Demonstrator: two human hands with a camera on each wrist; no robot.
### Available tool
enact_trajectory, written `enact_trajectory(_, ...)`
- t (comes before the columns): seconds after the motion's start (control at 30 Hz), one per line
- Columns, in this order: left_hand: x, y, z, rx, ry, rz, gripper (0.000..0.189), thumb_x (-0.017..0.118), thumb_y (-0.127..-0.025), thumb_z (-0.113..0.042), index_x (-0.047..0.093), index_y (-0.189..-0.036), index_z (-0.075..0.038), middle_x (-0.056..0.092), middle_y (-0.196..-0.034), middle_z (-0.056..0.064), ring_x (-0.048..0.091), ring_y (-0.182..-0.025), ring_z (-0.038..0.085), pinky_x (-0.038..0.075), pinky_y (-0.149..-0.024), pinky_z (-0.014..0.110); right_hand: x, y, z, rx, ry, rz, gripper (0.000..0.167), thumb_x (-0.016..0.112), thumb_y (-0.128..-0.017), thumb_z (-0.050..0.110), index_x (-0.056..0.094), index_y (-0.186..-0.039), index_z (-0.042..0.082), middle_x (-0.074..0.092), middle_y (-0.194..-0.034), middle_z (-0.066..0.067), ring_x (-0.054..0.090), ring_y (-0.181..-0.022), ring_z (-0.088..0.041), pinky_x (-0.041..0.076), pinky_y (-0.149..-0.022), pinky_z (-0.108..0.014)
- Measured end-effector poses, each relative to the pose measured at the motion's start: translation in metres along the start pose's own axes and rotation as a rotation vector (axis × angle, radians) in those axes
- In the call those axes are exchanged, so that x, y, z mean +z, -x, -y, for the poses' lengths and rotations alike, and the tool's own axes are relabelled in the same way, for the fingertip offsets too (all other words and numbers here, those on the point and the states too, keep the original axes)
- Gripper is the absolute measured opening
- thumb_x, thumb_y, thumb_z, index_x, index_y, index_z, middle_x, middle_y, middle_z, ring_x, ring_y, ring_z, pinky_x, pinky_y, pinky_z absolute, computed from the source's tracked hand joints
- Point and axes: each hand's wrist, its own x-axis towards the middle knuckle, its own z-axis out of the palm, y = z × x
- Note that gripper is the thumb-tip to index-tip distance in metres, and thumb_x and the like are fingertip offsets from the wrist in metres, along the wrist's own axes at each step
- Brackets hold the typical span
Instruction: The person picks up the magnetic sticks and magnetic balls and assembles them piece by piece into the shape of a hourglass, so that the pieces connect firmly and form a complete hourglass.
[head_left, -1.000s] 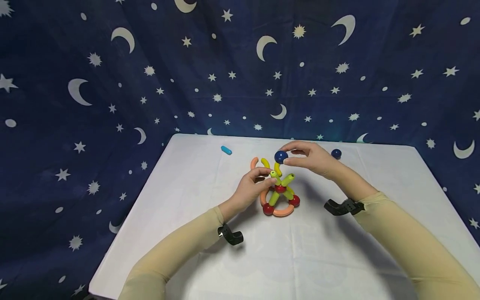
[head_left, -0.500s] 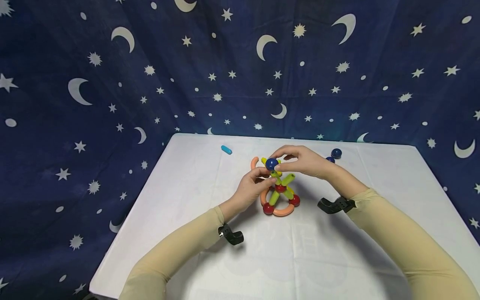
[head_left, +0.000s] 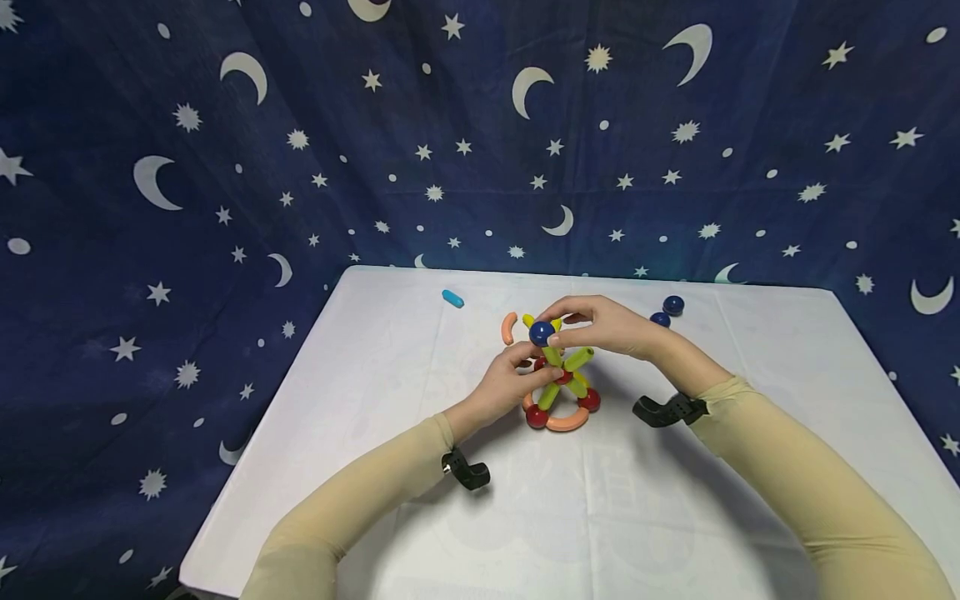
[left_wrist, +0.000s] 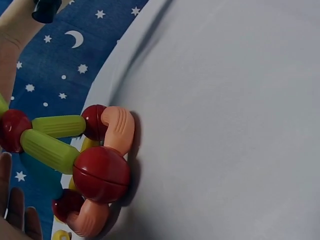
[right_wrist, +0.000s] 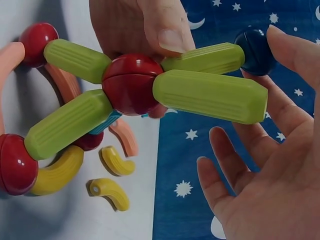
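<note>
A toy structure of red balls, green rods and curved pieces stands mid-table in the head view, with a central red ball (right_wrist: 132, 84) joining the rods. My left hand (head_left: 510, 385) grips it at that ball, thumb along the base of a raised green rod (right_wrist: 205, 58). At this rod's upper end sits a dark blue ball (head_left: 542, 334), pinched between the thumb and fingers of my right hand (head_left: 606, 327). Another raised green rod (head_left: 579, 359) has a bare end. Lower red balls (left_wrist: 101, 174) and orange curved pieces (left_wrist: 119, 130) form a ring on the table.
Two loose blue balls, one farther back (head_left: 673, 305) and one nearer (head_left: 660, 319), lie beyond my right wrist. A light-blue rod (head_left: 453, 298) lies at the back left. Behind the structure are an orange curved piece (head_left: 509, 327) and yellow curved pieces (right_wrist: 117, 161).
My right hand has brought the blue ball left and down onto the raised green rod's end. My left hand has slid from near that rod's tip down to the central red ball.
</note>
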Motion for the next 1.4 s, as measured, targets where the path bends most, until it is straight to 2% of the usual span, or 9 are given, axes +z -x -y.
enact_trajectory(0.27, 0.001, -0.002, 0.003, -0.008, 0.0, 0.004, 0.033, 0.072, -0.097, -0.025, 0.069, -0.127, -0.012, 0.065, -0.124, -0.008, 0.054, -0.121, 0.012, 0.041, -0.102, 0.046, 0.0, 0.002, -0.004, -0.034, -0.089, 0.019, 0.041, 0.069, -0.098, 0.024, 0.065, -0.136, 0.01, 0.062, -0.138, -0.007, 0.055, -0.129, -0.034, 0.041, -0.107, -0.058)
enact_trajectory(0.37, 0.002, -0.002, 0.003, -0.007, 0.0, -0.005, 0.031, 0.073, -0.097, -0.025, 0.07, -0.127, -0.016, 0.066, -0.124, -0.007, 0.055, -0.121, 0.013, 0.041, -0.103, 0.046, -0.006, 0.006, -0.008, -0.043, -0.14, -0.04, 0.04, 0.065, -0.101, 0.022, 0.063, -0.137, 0.006, 0.061, -0.139, -0.01, 0.053, -0.132, -0.035, 0.036, -0.11, -0.06)
enact_trajectory(0.53, 0.003, -0.003, 0.002, 0.004, -0.001, -0.01, 0.031, 0.074, -0.096, -0.026, 0.072, -0.125, -0.013, 0.067, -0.129, -0.002, 0.054, -0.121, 0.011, 0.04, -0.101, 0.045, -0.027, 0.017, -0.024, 0.014, -0.154, -0.308, 0.038, 0.064, -0.102, 0.029, 0.066, -0.131, 0.005, 0.066, -0.133, -0.009, 0.054, -0.128, -0.023, 0.031, -0.113, -0.057)
enact_trajectory(0.73, 0.003, -0.005, 0.001, 0.033, 0.014, -0.009, 0.025, 0.073, -0.097, -0.023, 0.074, -0.118, -0.01, 0.066, -0.134, -0.002, 0.052, -0.125, 0.009, 0.04, -0.102, 0.048, -0.06, 0.037, -0.061, 0.115, -0.143, -0.642, 0.046, 0.063, -0.102, 0.04, 0.064, -0.134, 0.007, 0.066, -0.131, -0.003, 0.057, -0.117, -0.009, 0.04, -0.106, -0.04)
enact_trajectory(0.93, 0.004, -0.005, 0.002, 0.028, 0.034, 0.003, 0.03, 0.073, -0.097, -0.022, 0.073, -0.125, -0.012, 0.065, -0.135, 0.004, 0.053, -0.117, 0.014, 0.042, -0.097, 0.044, -0.081, 0.058, -0.103, 0.278, -0.107, -0.839, 0.049, 0.063, -0.101, 0.044, 0.063, -0.138, 0.013, 0.062, -0.121, 0.013, 0.052, -0.111, -0.004, 0.041, -0.097, -0.035)
enact_trajectory(1.0, 0.004, -0.005, 0.002, 0.024, 0.034, -0.001, 0.032, 0.072, -0.098, -0.022, 0.072, -0.128, -0.012, 0.066, -0.134, 0.006, 0.053, -0.115, 0.014, 0.042, -0.095, 0.043, -0.083, 0.061, -0.115, 0.31, -0.069, -0.858, 0.048, 0.061, -0.103, 0.041, 0.061, -0.141, 0.011, 0.06, -0.121, 0.01, 0.051, -0.108, -0.005, 0.041, -0.091, -0.032)
enact_trajectory(1.13, 0.004, -0.004, 0.0, 0.017, 0.03, -0.007, 0.031, 0.072, -0.098, -0.021, 0.072, -0.127, -0.01, 0.067, -0.133, 0.001, 0.052, -0.117, 0.013, 0.042, -0.096, 0.042, -0.086, 0.063, -0.133, 0.338, 0.051, -0.83, 0.049, 0.055, -0.106, 0.033, 0.055, -0.146, 0.004, 0.058, -0.131, -0.011, 0.052, -0.113, -0.017, 0.042, -0.088, -0.029)
enact_trajectory(1.27, 0.004, -0.002, -0.002, -0.002, 0.046, -0.011, 0.027, 0.074, -0.097, -0.023, 0.074, -0.121, -0.013, 0.067, -0.132, -0.006, 0.053, -0.117, 0.014, 0.042, -0.096, 0.04, -0.089, 0.064, -0.149, 0.382, 0.106, -0.747, 0.056, 0.049, -0.108, 0.033, 0.044, -0.152, 0.0, 0.048, -0.143, -0.028, 0.047, -0.127, -0.038, 0.041, -0.1, -0.047)
enact_trajectory(1.4, 0.005, -0.002, -0.002, -0.014, 0.05, -0.007, 0.026, 0.074, -0.096, -0.026, 0.075, -0.119, -0.013, 0.067, -0.131, -0.011, 0.054, -0.116, 0.015, 0.042, -0.097, 0.04, -0.092, 0.065, -0.162, 0.426, 0.056, -0.673, 0.065, 0.048, -0.107, 0.039, 0.035, -0.156, -0.001, 0.036, -0.153, -0.033, 0.037, -0.138, -0.049, 0.035, -0.108, -0.06)
